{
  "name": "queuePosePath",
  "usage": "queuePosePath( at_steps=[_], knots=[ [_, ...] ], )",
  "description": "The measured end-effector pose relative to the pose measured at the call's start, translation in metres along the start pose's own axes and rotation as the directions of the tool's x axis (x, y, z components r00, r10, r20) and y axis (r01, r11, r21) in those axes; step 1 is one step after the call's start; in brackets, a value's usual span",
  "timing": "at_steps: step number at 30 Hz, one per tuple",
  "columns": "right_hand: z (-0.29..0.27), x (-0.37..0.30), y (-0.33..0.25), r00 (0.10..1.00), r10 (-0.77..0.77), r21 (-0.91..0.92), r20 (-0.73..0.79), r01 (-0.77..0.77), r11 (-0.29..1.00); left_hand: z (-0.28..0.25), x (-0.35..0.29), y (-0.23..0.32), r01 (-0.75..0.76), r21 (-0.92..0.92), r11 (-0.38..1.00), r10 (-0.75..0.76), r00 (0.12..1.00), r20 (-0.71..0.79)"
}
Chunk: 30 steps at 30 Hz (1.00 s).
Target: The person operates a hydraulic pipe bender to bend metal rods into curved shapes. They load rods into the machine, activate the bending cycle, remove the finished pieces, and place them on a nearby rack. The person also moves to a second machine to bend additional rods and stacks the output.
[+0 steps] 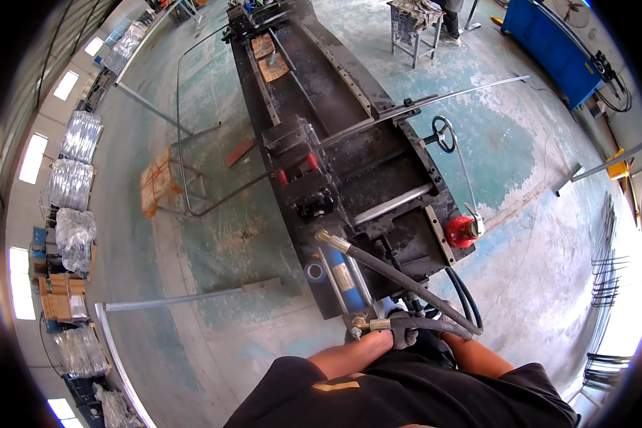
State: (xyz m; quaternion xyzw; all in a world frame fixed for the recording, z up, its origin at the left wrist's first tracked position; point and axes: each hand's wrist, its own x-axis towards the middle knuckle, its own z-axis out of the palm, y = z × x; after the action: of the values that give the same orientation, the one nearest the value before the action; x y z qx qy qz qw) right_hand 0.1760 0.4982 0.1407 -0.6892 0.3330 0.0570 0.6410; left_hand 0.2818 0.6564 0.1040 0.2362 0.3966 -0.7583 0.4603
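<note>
My left hand, in a dark grey glove, is at the near end of a long black machine bed. Its fingers are closed round a black hydraulic hose, just behind a brass fitting. That fitting joins a blue hydraulic cylinder with silver rods. A second thick hose slants over the bed, its metal end near the cylinder's far end. My right forearm reaches in under the hoses, which hide most of my right hand; its fingers do not show.
A red bottle-shaped jack stands at the bed's right edge, below a handwheel. A bent metal tube crosses the bed's left side. Metal rails stand at left. A blue cabinet and another person's legs are farther off.
</note>
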Motion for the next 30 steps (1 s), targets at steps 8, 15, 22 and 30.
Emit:
queuePosePath(
  at_steps=[8,15,22,30],
  knots=[
    [-0.006,0.008,-0.007,0.997,0.005,-0.218,0.072,0.011,0.976,-0.011,0.020,0.005,0.053,-0.204,0.977,-0.068,0.995,-0.067],
    [-0.004,0.015,0.007,0.993,-0.001,-0.011,0.119,0.002,1.000,0.044,-0.034,-0.005,-0.123,-0.183,0.975,0.079,0.970,-0.228],
    [0.015,0.024,0.099,0.987,0.158,0.040,-0.033,-0.157,0.987,0.042,-0.045,-0.012,-0.152,-0.181,0.972,0.105,0.964,-0.244],
    [0.008,0.006,0.029,0.999,0.043,-0.081,-0.033,-0.046,0.996,0.014,-0.012,0.007,-0.230,0.398,0.888,0.287,0.954,-0.089]
  ],
)
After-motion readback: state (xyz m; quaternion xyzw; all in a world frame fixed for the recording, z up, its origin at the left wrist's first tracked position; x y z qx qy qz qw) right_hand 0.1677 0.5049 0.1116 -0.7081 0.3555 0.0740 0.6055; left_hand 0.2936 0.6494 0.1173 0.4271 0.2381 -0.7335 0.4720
